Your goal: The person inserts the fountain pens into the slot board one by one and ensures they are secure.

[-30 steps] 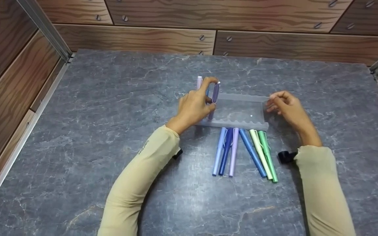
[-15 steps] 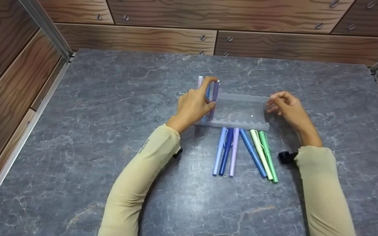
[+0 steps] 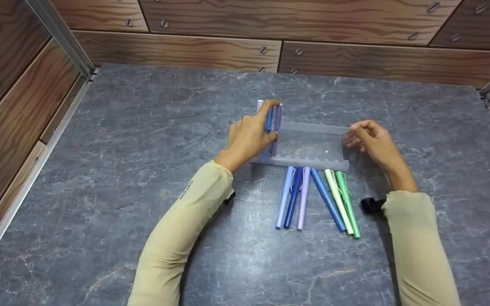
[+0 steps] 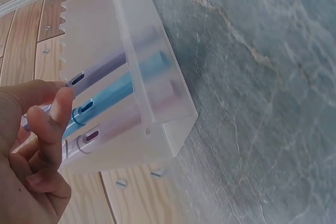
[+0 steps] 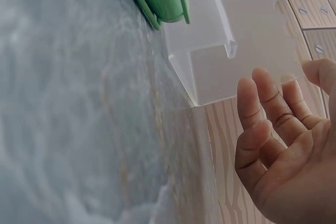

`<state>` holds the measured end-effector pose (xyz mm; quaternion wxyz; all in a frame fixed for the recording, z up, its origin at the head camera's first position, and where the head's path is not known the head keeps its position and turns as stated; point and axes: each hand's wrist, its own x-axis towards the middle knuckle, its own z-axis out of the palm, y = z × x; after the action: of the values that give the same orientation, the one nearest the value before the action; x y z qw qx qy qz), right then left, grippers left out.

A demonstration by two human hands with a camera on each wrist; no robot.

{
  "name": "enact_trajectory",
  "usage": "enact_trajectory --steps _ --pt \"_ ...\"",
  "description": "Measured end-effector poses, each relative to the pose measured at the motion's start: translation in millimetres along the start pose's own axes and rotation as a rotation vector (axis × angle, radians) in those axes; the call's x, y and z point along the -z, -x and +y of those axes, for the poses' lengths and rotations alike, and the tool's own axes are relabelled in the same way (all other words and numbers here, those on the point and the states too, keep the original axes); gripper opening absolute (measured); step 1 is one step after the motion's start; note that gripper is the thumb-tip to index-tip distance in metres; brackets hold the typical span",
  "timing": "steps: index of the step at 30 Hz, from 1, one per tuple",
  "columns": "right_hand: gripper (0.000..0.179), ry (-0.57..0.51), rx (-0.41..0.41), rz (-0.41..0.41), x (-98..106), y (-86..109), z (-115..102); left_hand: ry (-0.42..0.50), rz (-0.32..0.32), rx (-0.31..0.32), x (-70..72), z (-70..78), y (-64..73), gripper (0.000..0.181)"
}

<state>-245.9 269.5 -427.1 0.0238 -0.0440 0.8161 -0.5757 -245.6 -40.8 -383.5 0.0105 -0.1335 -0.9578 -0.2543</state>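
Head view: left hand (image 3: 248,137), pinching 1 purple pen (image 3: 278,117) at left end of clear tray (image 3: 321,163); right hand (image 3: 374,138), pinching its far right corner. Left wrist: 3 pens (image 4: 113,93), presumably light, stiff, slick; best held mid-barrel. Right wrist: tray wall, probably flexible

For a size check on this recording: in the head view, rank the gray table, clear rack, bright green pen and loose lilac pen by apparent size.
1. Gray table
2. Clear rack, partly covered
3. Bright green pen and loose lilac pen: too alike to rank
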Motion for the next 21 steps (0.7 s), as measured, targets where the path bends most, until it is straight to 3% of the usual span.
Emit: enact_trajectory --steps 14,21 --pt "0.009 -0.007 0.003 -0.009 0.2 0.8 -0.8 0.002 0.021 -0.008 0.5 -3.1 1.1 0.068" --pt "0.007 -0.006 0.002 0.000 0.4 0.2 0.7 0.008 0.056 -0.042 0.5 -4.5 5.3 0.065"
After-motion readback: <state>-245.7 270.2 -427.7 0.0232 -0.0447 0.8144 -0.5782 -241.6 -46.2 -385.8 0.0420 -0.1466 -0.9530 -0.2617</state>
